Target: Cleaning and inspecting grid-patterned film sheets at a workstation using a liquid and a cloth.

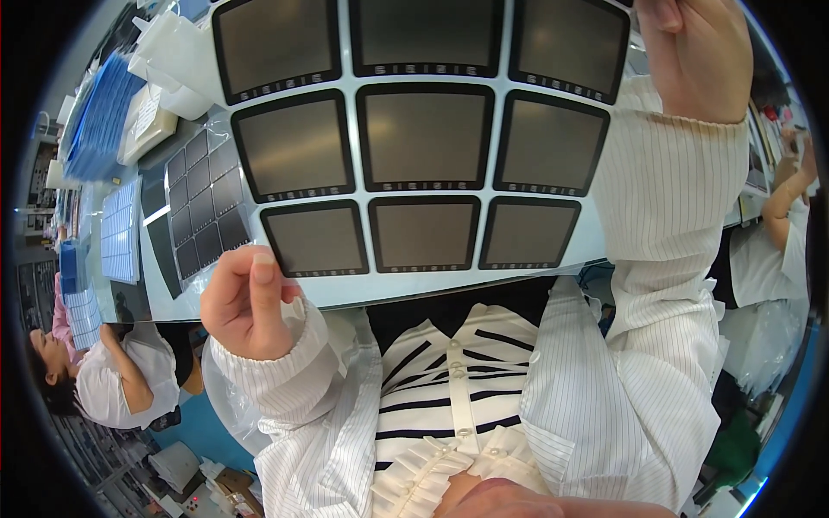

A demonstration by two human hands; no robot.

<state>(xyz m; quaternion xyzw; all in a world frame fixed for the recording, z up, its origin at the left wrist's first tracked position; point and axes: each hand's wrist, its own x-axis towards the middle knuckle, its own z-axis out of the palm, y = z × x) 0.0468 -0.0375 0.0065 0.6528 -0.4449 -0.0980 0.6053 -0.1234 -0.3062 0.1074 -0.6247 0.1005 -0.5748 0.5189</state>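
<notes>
A thin see-through sheet (351,112) carries rows of dark, black-bordered rectangular panels (423,138), each with a strip of small marks along its lower edge. It is raised in front of me over the table, and its top edge runs out of the picture. At its lower left corner, my left hand (249,302) pinches the sheet between thumb and fingers. My right hand (704,56) is up at the upper right corner, fingers curled at the sheet's edge and partly cut off by the picture's top.
Left of my hands lies another sheet of dark panels in clear plastic (205,203). Beyond it are a stack of blue sheets (99,116), a pale blue gridded sheet (121,231) and a white plastic container (177,56). Other people sit at the far left (125,380) and right (773,250).
</notes>
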